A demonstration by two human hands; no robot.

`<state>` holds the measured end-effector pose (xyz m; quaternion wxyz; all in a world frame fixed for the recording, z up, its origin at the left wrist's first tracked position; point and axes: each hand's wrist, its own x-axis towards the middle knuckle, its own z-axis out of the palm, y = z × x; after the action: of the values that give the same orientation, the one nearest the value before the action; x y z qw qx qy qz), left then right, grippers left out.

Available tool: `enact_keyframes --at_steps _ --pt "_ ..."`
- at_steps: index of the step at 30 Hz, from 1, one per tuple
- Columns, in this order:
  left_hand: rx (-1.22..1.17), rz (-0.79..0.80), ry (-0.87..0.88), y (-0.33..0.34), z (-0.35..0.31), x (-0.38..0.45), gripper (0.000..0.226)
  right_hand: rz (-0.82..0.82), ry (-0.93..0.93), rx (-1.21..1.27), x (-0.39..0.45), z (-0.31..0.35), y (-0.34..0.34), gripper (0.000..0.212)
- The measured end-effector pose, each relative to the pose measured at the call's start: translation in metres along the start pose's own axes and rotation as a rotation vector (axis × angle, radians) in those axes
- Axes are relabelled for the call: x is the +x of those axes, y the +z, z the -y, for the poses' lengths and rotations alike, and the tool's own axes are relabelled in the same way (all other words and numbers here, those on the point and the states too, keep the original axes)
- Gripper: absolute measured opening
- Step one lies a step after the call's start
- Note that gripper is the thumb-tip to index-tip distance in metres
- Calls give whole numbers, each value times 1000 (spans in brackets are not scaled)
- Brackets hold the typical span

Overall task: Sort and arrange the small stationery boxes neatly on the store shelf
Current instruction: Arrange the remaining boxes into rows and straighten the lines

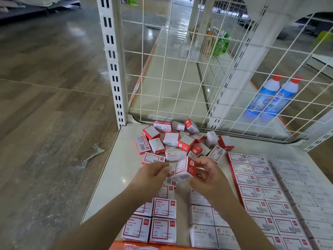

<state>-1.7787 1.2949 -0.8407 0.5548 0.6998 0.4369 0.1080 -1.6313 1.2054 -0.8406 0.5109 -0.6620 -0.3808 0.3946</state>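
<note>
A pale cream metal store shelf fills the lower view, backed by a white wire grid panel and a white slotted upright post at its far left corner. Above the shelf's middle, the left hand and the right hand together pinch a small red-and-white cardboard box, tilted, fingers curled on its two ends. Near the far edge lies a loose heap of similar red-and-white boxes around a white staples box. Tidy rows of boxes line the right side, with more paper-clip boxes at the near edge. Beyond the grid stand two blue plastic bottles with red caps. Grey wood-patterned flooring spreads left, with a crumpled scrap on it.
</note>
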Motion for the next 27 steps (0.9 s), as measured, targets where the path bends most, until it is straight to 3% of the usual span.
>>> enact_keyframes --at_steps 7,12,16,21,27 --pt "-323 -63 -128 2 -10 -3 18 34 12 42 -1 -3 9 41" --pt "-269 -128 -96 -6 -4 -5 17 39 35 -49 -1 -2 -4 44" --pt "-150 -87 -51 -5 -5 -6 9 47 22 -145 -1 6 -6 37" --pt "-108 -19 -41 -2 -5 -5 22 153 26 -155 1 6 1 29" --pt "-115 -18 -77 3 -4 -1 27 50 96 -100 -1 0 4 31"
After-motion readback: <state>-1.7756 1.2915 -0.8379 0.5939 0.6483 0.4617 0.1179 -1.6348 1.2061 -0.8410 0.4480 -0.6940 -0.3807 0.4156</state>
